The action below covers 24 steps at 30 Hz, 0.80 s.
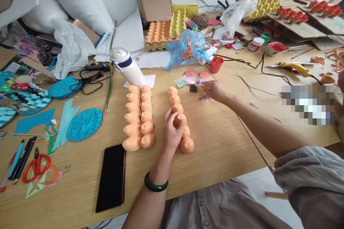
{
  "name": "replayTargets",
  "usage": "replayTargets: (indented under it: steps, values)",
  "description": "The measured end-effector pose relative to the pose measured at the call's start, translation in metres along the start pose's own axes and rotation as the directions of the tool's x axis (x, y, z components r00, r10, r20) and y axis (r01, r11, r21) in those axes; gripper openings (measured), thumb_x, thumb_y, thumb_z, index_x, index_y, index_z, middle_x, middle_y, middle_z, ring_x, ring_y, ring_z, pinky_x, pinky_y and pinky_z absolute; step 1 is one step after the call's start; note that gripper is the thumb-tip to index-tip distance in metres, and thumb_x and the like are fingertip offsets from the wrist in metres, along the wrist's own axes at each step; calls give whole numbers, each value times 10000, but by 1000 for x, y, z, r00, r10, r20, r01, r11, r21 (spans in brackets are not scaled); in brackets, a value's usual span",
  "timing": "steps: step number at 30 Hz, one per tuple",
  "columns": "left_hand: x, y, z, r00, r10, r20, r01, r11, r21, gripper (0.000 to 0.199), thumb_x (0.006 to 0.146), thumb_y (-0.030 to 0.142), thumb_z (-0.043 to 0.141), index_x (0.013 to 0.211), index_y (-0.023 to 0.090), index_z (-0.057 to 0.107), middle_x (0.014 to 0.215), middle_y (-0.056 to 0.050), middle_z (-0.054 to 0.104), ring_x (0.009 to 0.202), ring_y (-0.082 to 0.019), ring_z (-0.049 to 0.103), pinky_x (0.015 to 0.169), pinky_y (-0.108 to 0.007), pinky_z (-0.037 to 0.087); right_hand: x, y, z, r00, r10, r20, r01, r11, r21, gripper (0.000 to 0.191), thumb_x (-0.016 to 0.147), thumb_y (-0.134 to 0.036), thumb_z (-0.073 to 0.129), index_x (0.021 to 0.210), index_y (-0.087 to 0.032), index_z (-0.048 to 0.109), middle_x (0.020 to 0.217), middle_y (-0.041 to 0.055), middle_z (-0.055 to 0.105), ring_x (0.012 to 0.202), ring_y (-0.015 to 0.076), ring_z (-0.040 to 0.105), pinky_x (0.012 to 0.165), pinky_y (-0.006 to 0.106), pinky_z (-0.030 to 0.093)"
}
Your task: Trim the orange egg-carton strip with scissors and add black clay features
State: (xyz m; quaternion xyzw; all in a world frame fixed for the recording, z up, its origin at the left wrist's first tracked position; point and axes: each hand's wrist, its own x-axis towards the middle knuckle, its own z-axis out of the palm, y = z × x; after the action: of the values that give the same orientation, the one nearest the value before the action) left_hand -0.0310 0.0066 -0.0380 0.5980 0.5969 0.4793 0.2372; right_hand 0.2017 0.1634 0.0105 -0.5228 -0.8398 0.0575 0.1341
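Orange egg-carton cups in a single row (187, 145) lie on the wooden table. My left hand (172, 128) grips this row near its middle, thumb and fingers around one cup. A double row of the same orange cups (133, 118) is to its left, not touched. My right hand (215, 91) reaches past the far end of the single row, its fingers closed on a small tool with a dark, blocky tip (193, 88). Small packets, one with pink contents (190, 75), lie beside that tip. A red cup (216, 65) stands behind my right hand.
A black phone (111, 179) lies at the front edge. Behind the double row is a white flask (127, 67). Red scissors (36, 166) and blue woven discs (84, 124) lie left. A yellow glue gun (294, 68) with cables is at the right. Cartons and a blue bag (188, 48) fill the back.
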Motion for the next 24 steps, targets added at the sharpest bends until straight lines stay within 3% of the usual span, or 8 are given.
replayTargets:
  steps: [4, 7, 12, 17, 21, 24]
  values:
    - [0, 0, 0, 1000, -6, 1, 6, 1000, 0, 259, 904, 270, 661, 1149, 202, 713, 1468, -142, 587, 1390, -284, 555, 1187, -463, 462, -14, -17, -2, 992, -82, 98, 83, 996, -15, 461, 945, -591, 573, 1182, -248, 770, 1271, 85, 754, 1188, 309, 662, 903, 401, 520]
    - [0, 0, 0, 1000, -6, 4, 6, 1000, -7, 257, 905, 275, 662, 1148, 206, 709, 1479, -138, 582, 1395, -283, 552, 1186, -466, 462, -10, -20, -7, 986, -91, 139, 87, 996, 34, 458, 985, -564, 518, 1208, -253, 770, 1340, 71, 730, 1237, 308, 648, 972, 428, 522]
    - [0, 0, 0, 1000, -20, 10, 20, 1000, -12, 256, 902, 280, 669, 1143, 205, 708, 1489, -147, 572, 1409, -288, 538, 1186, -476, 459, 19, 4, -23, 989, 149, -10, -148, 987, 70, 424, 998, -347, 467, 1274, -194, 751, 1305, 118, 742, 1144, 305, 702, 941, 420, 556]
    - [-1, 0, 1, 1000, -21, 9, 21, 1000, -18, 259, 901, 277, 670, 1145, 199, 708, 1489, -155, 567, 1410, -297, 535, 1183, -481, 463, 26, 30, -37, 934, 357, 1, -357, 934, 1, 405, 977, -359, 519, 1254, -192, 763, 1210, 127, 772, 1080, 349, 721, 875, 462, 583]
    - [0, 0, 1, 1000, -22, 6, 22, 1000, 0, 259, 900, 267, 672, 1152, 218, 706, 1495, -130, 567, 1406, -285, 541, 1176, -460, 475, 16, 25, -41, 945, 304, 116, -295, 951, -91, 371, 954, -392, 572, 1197, -215, 790, 1137, 112, 791, 971, 340, 735, 792, 440, 586]
    - [0, -1, 1, 1000, -22, 8, 22, 1000, -2, 256, 898, 264, 672, 1146, 215, 707, 1495, -129, 566, 1408, -287, 539, 1186, -465, 466, 6, 15, -42, 941, 206, 269, -158, 969, -189, 404, 910, -382, 634, 1271, -250, 759, 1206, 106, 773, 1059, 365, 714, 821, 460, 581]
